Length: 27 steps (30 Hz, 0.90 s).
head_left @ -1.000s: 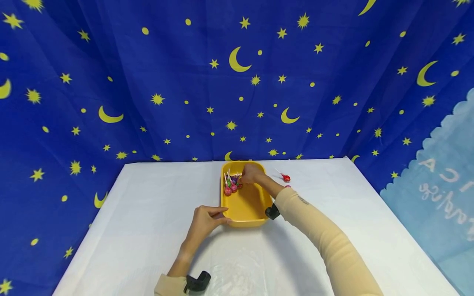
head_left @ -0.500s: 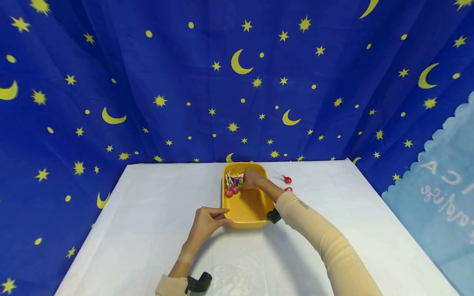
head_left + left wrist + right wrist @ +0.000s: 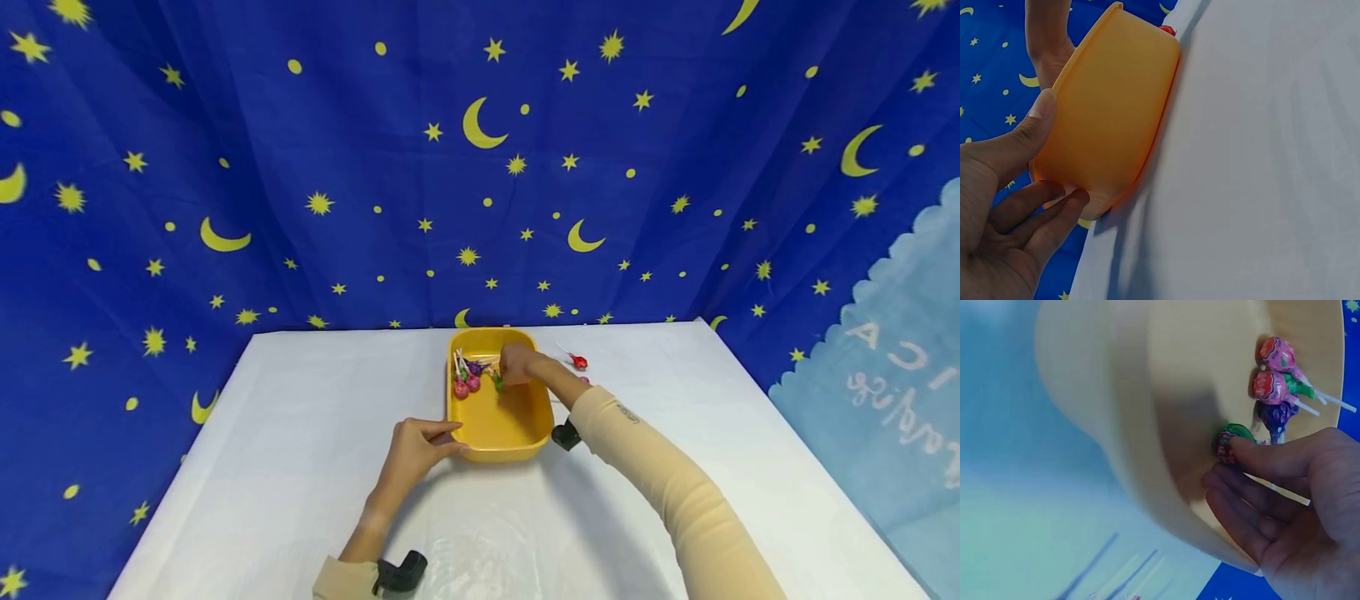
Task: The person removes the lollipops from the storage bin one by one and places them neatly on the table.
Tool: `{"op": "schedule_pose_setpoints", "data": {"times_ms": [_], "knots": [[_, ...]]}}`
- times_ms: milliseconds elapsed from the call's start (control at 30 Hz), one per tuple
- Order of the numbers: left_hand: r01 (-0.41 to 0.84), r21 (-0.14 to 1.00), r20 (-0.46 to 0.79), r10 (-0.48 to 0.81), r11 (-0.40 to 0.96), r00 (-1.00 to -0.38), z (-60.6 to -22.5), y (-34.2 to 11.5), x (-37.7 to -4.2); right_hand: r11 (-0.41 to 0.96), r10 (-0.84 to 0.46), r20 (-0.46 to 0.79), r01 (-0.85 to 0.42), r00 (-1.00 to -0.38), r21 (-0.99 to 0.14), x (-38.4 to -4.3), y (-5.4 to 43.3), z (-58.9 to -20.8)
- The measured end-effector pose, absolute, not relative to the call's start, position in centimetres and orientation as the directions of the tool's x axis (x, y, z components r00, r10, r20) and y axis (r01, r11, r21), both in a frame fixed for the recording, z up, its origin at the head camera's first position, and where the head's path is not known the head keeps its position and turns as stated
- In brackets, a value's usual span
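Observation:
My left hand [image 3: 415,454] grips the near left corner of a yellow plastic tray [image 3: 498,427]; in the left wrist view the thumb lies at the rim and the fingers are against the outer wall [image 3: 1110,106]. Inside the tray, my right hand [image 3: 519,365] pinches a green and red wrapped lollipop [image 3: 1225,450], its thumb over the candy head. Along the tray's left side lie two pink lollipops [image 3: 1275,353], a purple lollipop [image 3: 1277,415] and a bit of green wrapper, their white sticks pointing to the back.
On the white table [image 3: 315,408], right of the tray, lie a red lollipop [image 3: 578,362] and a pink one [image 3: 583,380] partly behind the right forearm. A blue curtain with yellow moons and stars [image 3: 420,167] hangs behind the table.
My right hand has shifted slightly right, away from the group of lollipops. The green lollipop has come along, apart from the others. My left hand has stayed on the tray corner.

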State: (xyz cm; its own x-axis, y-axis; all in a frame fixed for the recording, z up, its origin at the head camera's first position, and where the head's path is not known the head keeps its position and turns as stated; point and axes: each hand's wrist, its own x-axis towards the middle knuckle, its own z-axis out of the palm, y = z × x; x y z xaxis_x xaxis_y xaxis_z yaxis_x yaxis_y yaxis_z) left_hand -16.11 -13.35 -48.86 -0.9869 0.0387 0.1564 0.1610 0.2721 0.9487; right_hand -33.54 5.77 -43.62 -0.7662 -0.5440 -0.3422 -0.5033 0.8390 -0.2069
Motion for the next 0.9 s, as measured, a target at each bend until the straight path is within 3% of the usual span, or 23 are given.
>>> {"op": "schedule_pose_setpoints", "data": {"times_ms": [433, 767, 900], "knots": [[0.146, 0.957, 0.152, -0.002, 0.252, -0.988, -48.8, -13.3, -16.0, 0.753, -0.655, -0.288, -0.633, -0.698, -0.179, -33.3, 6.1, -43.9], [0.145, 0.950, 0.151, -0.002, 0.277, -0.988, -46.2, -12.6, -14.7, 0.823, -0.568, -0.285, -0.535, -0.772, -0.191, -32.9, 5.7, -44.4], [0.165, 0.946, 0.167, 0.017, 0.278, -0.986, -47.2, -13.0, -15.3, 0.823, -0.568, -0.257, -0.537, -0.782, -0.184, -32.8, 5.8, -44.4]]}}
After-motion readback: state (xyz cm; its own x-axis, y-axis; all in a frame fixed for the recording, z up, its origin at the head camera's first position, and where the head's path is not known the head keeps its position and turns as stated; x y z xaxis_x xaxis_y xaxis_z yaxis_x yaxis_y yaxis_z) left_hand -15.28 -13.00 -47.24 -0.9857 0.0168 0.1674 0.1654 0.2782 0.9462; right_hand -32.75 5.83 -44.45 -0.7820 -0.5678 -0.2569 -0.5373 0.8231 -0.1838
